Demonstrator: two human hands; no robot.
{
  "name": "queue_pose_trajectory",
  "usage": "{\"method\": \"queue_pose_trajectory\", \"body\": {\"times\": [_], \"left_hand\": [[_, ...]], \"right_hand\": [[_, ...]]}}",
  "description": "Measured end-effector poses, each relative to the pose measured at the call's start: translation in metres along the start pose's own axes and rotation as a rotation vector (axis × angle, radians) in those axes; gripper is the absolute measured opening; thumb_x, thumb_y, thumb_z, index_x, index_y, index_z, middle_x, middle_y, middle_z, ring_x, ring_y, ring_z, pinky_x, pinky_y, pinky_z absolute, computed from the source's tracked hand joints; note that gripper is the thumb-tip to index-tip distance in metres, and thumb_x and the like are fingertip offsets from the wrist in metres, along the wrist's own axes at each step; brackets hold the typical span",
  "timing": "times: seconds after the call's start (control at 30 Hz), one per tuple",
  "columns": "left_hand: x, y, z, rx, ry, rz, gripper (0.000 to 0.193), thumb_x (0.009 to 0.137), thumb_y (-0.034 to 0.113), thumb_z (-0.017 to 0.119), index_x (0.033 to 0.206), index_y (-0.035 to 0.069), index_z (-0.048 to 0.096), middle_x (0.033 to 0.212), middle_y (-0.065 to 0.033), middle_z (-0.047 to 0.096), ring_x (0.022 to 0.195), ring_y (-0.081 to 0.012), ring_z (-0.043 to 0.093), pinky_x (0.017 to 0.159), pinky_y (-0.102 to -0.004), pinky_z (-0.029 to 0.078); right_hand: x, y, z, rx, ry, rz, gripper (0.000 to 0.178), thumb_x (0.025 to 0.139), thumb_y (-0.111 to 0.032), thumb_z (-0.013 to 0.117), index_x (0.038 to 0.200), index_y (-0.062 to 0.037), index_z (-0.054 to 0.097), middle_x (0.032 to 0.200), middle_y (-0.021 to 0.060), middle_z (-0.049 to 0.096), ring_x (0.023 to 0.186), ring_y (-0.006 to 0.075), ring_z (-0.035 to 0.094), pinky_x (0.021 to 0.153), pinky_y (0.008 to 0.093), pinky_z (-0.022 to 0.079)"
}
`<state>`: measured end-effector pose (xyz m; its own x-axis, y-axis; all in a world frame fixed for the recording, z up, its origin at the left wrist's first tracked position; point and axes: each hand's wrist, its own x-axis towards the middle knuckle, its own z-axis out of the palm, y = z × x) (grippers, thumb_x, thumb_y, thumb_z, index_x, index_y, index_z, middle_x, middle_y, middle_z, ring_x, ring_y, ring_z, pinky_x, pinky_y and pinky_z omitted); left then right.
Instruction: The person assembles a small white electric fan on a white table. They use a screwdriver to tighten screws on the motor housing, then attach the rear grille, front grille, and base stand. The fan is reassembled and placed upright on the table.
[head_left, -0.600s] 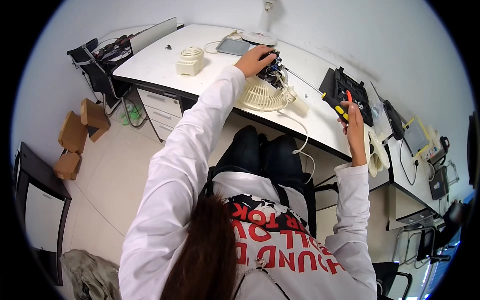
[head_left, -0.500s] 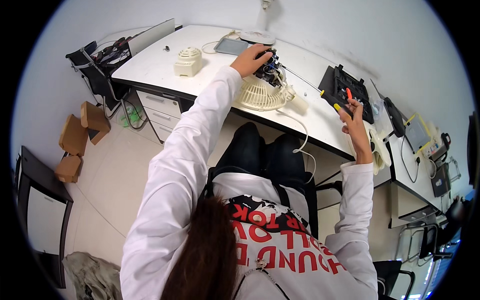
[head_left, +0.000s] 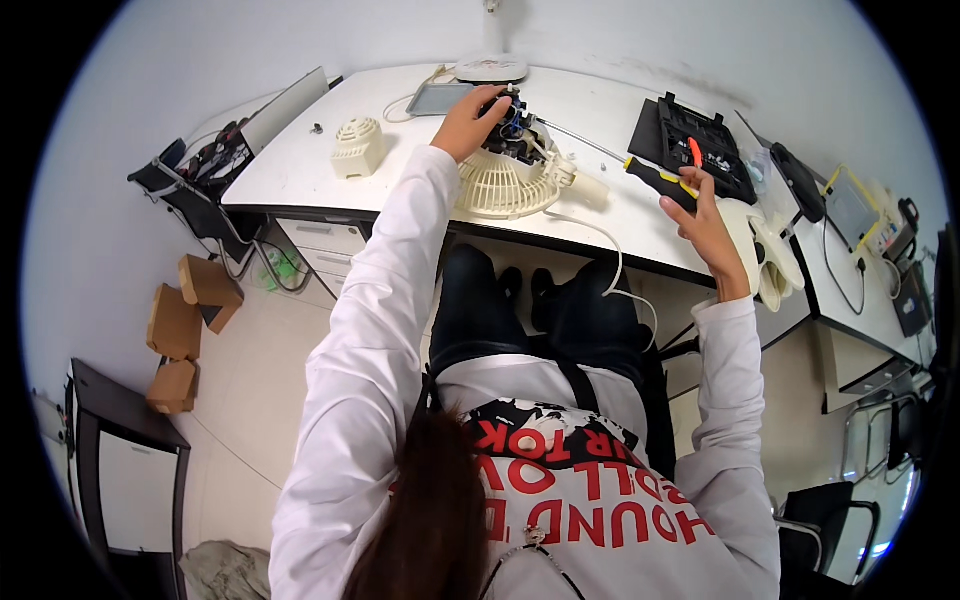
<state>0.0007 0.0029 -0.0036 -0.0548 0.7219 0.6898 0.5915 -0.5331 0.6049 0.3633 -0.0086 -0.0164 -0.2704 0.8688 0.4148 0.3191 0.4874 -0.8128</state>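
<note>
A cream electric fan lies on the white table, its round grille [head_left: 500, 184] toward me and its dark motor with wires [head_left: 522, 138] exposed. My left hand [head_left: 466, 124] rests over the motor's top left, fingers curled on it; what lies beneath the fingertips is hidden. In my right hand [head_left: 712, 232] is the black-and-yellow handle of a long screwdriver [head_left: 650, 175], gripped near its butt end. Its metal shaft slants left to the motor; the exact contact of the tip is too small to make out.
Left of the fan stands a cream vented motor cover [head_left: 358, 150]. A grey tray [head_left: 440, 100] lies behind my left hand. At the right sits an open black toolbox [head_left: 712, 150] with an orange-red handled tool [head_left: 695, 153]. A white power cord [head_left: 618, 250] hangs over the table's front edge.
The whole view has shifted. My right fingers have changed position on the screwdriver handle, and the thumb now points left under its end. My left hand stays on the motor.
</note>
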Motion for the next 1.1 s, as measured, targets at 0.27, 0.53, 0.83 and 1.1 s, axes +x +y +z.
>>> {"method": "queue_pose_trajectory", "body": {"times": [0.27,0.53,0.83,1.1], "left_hand": [[0.001,0.005,0.006,-0.071,0.010,-0.029,0.036,0.093,0.026,0.057,0.118,0.000,0.058,0.110,-0.0114,0.061,0.105,-0.0221,0.057,0.093,-0.0299,0.042],[0.002,0.001,0.005,-0.084,-0.016,-0.092,0.038,0.093,0.028,0.057,0.120,0.001,0.058,0.110,-0.0106,0.062,0.103,-0.0189,0.057,0.092,-0.0287,0.042],[0.004,0.004,0.003,-0.178,-0.038,-0.156,0.043,0.094,0.029,0.057,0.124,-0.002,0.055,0.114,-0.0087,0.062,0.104,-0.0154,0.056,0.092,-0.0267,0.042],[0.004,0.006,0.003,-0.131,-0.035,-0.144,0.045,0.094,0.029,0.057,0.126,-0.002,0.054,0.114,-0.0098,0.063,0.102,-0.0157,0.057,0.091,-0.0266,0.043]], "right_hand": [[0.009,0.007,-0.008,0.076,-0.055,0.115,0.036,0.094,-0.038,0.053,0.114,-0.0085,0.052,0.108,0.0057,0.055,0.079,0.0089,0.050,0.056,0.0233,0.040],[-0.003,-0.011,-0.014,0.065,-0.083,-0.085,0.038,0.090,-0.028,0.063,0.120,-0.0101,0.050,0.095,0.0029,0.053,0.071,0.0072,0.052,0.054,0.0209,0.042],[0.008,-0.015,-0.017,0.056,-0.186,0.104,0.028,0.099,-0.029,0.046,0.109,-0.0055,0.057,0.081,0.0053,0.059,0.062,0.0079,0.055,0.058,0.0215,0.045],[0.000,0.000,-0.005,-0.056,0.008,-0.419,0.032,0.089,-0.021,0.062,0.115,-0.0064,0.051,0.096,0.0075,0.057,0.082,0.0162,0.057,0.080,0.0287,0.043]]}}
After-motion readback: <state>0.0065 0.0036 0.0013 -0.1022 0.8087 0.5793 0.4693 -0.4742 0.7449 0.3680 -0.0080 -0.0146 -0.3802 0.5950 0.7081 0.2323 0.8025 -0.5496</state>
